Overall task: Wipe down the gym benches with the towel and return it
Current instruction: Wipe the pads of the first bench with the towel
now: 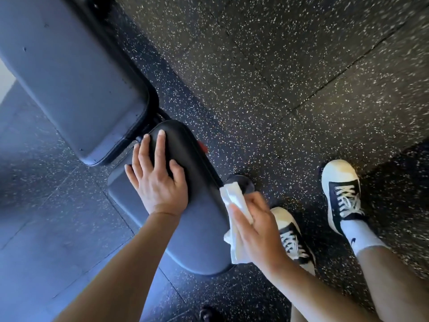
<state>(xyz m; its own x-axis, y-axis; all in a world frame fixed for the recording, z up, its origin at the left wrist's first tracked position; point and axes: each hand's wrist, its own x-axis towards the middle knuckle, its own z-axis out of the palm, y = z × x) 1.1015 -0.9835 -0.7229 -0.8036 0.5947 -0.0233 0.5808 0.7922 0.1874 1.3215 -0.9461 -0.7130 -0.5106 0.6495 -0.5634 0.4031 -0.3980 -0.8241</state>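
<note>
Bracing: left hand (156, 180), fingers straight and spread, flat on the seat pad (185, 217) of the gym bench, near its upper end.

Item: white towel (234, 212), crumpled, gripped in the right hand (255, 228), whose fingers curl round it; it sits at the seat pad's right edge, touching or just off it, I cannot tell which.

Item: backrest pad (69, 66), the bench's longer section, lies up and left of both hands, its long axis running diagonally away.

Relation: towel lies right of the pad; the right hand is nearer, and the wipe likely sweeps leftward across.

Also: speckled rubber floor (290, 66); two lace-up sneakers (341, 194).
</note>
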